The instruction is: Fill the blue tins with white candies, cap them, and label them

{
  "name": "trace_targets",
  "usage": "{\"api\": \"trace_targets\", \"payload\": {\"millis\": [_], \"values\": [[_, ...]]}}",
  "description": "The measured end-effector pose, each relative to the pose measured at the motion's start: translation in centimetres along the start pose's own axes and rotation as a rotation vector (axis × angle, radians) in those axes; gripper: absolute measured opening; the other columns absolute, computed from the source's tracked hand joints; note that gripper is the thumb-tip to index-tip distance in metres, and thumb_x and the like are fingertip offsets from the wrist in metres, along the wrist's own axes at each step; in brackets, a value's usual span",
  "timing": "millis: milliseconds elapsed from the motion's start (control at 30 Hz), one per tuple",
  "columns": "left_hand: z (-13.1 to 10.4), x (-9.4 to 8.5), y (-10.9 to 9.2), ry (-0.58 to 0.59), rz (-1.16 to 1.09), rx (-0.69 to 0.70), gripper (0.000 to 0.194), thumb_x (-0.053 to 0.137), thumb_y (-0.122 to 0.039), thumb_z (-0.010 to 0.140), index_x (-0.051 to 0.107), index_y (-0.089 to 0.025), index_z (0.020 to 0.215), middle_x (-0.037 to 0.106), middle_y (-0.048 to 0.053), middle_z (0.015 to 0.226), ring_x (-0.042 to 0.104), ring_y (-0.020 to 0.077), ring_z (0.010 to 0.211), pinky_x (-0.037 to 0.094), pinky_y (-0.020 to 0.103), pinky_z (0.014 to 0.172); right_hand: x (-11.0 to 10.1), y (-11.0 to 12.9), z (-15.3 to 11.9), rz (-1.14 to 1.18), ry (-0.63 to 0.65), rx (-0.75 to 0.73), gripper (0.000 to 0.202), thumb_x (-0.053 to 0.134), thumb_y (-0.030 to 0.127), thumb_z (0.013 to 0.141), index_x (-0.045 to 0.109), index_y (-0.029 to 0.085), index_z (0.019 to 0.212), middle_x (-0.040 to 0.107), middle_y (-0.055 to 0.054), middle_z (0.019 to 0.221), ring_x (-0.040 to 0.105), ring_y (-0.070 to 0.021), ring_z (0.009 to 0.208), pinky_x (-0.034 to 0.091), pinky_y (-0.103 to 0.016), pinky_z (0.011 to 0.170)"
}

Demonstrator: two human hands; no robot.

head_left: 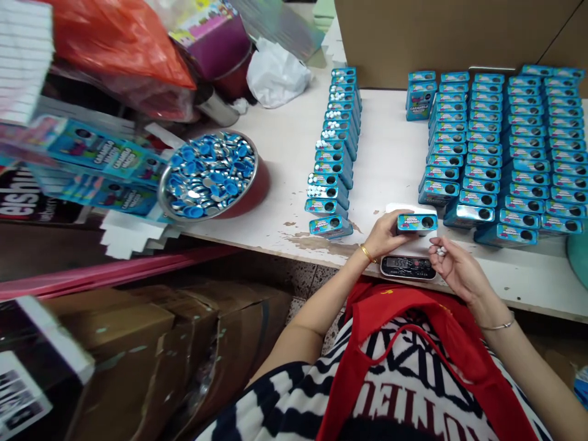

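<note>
Bare hands work at a worn white tabletop (285, 144) lined with blue rectangular candy tins.
The left hand (384, 236) curls around a glossy blue rectangular tin (417, 223) above a white digital scale (407, 267); the right, (454, 266) half-closed beside it, pinches small white rounded candies (441, 252) near a tall brown cardboard panel (436, 46) and a round metal-rimmed red bowl (250, 199).

Attire comprises a red apron (408, 298), dark-and-white striped shirt (271, 405) with large lettering (407, 409), gold left-wrist bracelet (367, 253) and silver right-wrist bangle (500, 326).
</note>
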State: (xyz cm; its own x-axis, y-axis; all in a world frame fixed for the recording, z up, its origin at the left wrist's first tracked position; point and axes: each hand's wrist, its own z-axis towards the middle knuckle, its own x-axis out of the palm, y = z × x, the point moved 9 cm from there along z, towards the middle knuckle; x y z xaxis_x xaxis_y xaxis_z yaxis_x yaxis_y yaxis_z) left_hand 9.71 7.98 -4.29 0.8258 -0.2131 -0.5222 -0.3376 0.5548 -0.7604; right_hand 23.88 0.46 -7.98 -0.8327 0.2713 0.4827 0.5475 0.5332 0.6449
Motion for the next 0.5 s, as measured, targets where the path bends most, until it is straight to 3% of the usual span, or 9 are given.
{"api": "trace_targets", "payload": {"millis": [133,200,400,500], "values": [[-0.2,0.4,-3.8,0.132,0.318,0.218,0.033,0.057,-0.035,0.087,0.059,-0.029,0.119,0.066,0.006,0.111,0.058,0.0226,0.101,0.041,0.045,0.097,0.0,-1.7,0.5,0.189,-0.050,0.013,0.010,0.064,0.028,0.083,0.066,0.019,0.085,0.065,-0.001,0.076,0.057,-0.0100,0.062,0.050,-0.019,0.054],[-0.5,0.1,-5.0,0.134,0.453,0.311,0.031,0.057,-0.033,0.087,0.060,-0.031,0.118,0.066,0.005,0.112,0.056,0.0226,0.102,0.036,0.047,0.102,0.1,-1.9,0.8,0.234,-0.075,0.009,0.009,0.059,0.026,0.085,0.066,0.020,0.087,0.068,-0.001,0.081,0.059,-0.0109,0.064,0.052,-0.020,0.056],[-0.9,-0.2,-4.7,0.099,0.588,0.358,0.028,0.056,-0.031,0.088,0.061,-0.026,0.114,0.068,0.006,0.105,0.056,0.0202,0.093,0.037,0.043,0.097,0.5,-2.3,1.3,0.259,-0.059,0.066,0.011,0.057,0.024,0.086,0.065,0.016,0.088,0.066,-0.002,0.075,0.056,-0.0094,0.054,0.049,-0.019,0.048],[-1.2,-1.0,-6.0,0.059,0.633,0.396,0.026,0.055,-0.028,0.088,0.062,-0.027,0.113,0.069,0.004,0.104,0.057,0.0190,0.094,0.036,0.041,0.097,1.0,-1.9,0.5,0.285,-0.046,0.062,0.014,0.053,0.021,0.087,0.066,0.015,0.087,0.065,-0.002,0.074,0.055,-0.0094,0.054,0.049,-0.019,0.048]]}}
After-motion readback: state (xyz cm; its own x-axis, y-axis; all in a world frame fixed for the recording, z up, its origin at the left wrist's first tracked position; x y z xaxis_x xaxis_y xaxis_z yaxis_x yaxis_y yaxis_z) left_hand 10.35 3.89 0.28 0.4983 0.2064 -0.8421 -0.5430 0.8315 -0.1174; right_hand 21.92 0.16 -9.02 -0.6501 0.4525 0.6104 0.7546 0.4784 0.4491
